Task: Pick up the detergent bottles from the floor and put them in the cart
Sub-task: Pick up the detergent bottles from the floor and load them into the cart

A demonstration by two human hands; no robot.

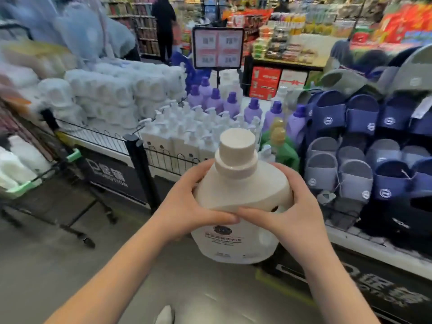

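Note:
A large white detergent bottle [238, 188] with a wide white cap and a round dark logo on its label is held upright in the air at the middle of the view. My left hand [187, 206] grips its left shoulder and my right hand [292, 206] grips its right side by the handle, thumbs meeting at the front. The cart [35, 181], with green corner trim, stands at the far left and holds white bottles. A pale shape at the bottom edge [164, 313] lies on the floor; I cannot tell what it is.
A display stand [140, 160] with a low black wire fence holds white pump bottles [187, 132], purple bottles [215, 99] and tissue packs [105, 94]. Slippers [350, 141] fill the rack at right. A price sign [218, 47] stands above. A person [164, 26] stands far back. Grey floor lies below.

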